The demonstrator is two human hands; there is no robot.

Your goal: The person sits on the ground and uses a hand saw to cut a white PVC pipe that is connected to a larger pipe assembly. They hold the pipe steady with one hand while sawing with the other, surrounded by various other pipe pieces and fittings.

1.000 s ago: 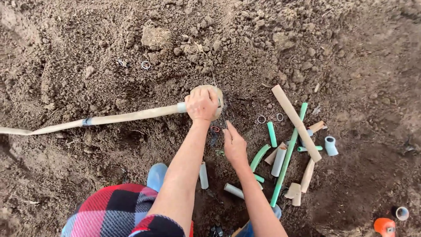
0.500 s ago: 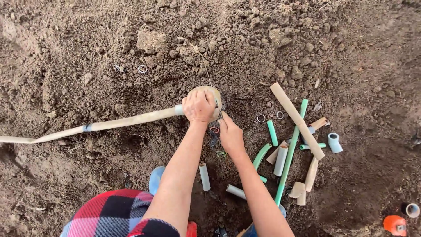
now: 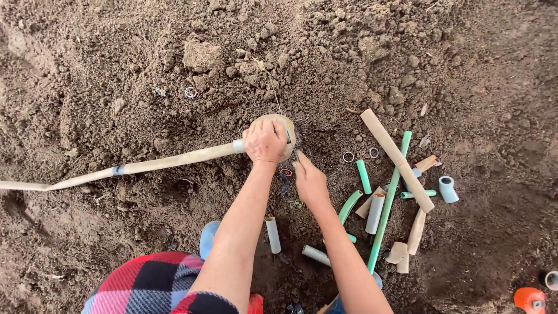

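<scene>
The left hand clasps a round fitting at the long pipe's end. Just right of it, the right hand pinches something small, unclear. Joint seems unfinished; pipe offcuts lie farther right.

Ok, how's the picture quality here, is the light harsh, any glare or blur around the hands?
Head view: light is soft and even, no glare, only faint shadows under the soil clods. The left hand on the round fitting and the right hand look reasonably sharp; the pipe offcuts are crisp too. The checked sleeve at the bottom edge is slightly soft.
</scene>
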